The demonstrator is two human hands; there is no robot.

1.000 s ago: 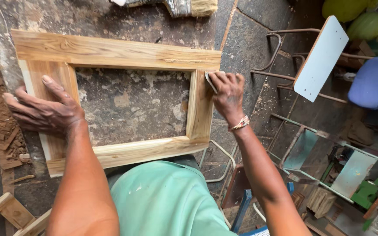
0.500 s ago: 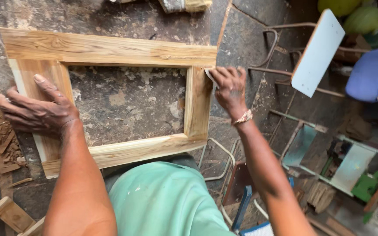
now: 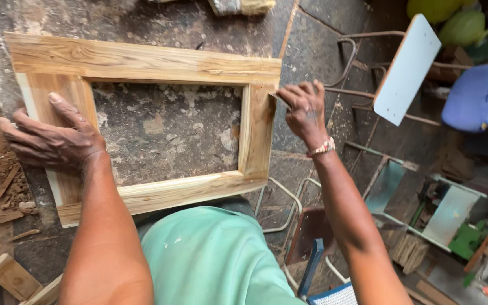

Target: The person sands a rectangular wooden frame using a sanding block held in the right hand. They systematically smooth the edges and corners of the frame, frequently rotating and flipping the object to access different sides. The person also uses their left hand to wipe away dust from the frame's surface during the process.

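Observation:
A rectangular wooden frame (image 3: 142, 61) of pale planks lies flat on a stained, dark worktop (image 3: 165, 130). My left hand (image 3: 52, 138) presses palm down with fingers spread on the frame's left side. At the outer edge of the frame's right side, my right hand (image 3: 306, 107) has its fingers closed on a small piece of what looks like sandpaper (image 3: 280, 100). A beaded bracelet sits on that wrist. My green shirt fills the bottom of the view.
Sawdust and wood scraps (image 3: 1, 186) lie left of the frame. Loose wooden pieces (image 3: 7, 277) sit at the bottom left. Right of the bench, metal chair frames, a white board (image 3: 408, 68) and a blue seat (image 3: 473, 96) crowd the floor.
My right hand has slid down and slightly outward along the frame's right edge. The left hand stays pressed on the left side. The camera view has shifted a little.

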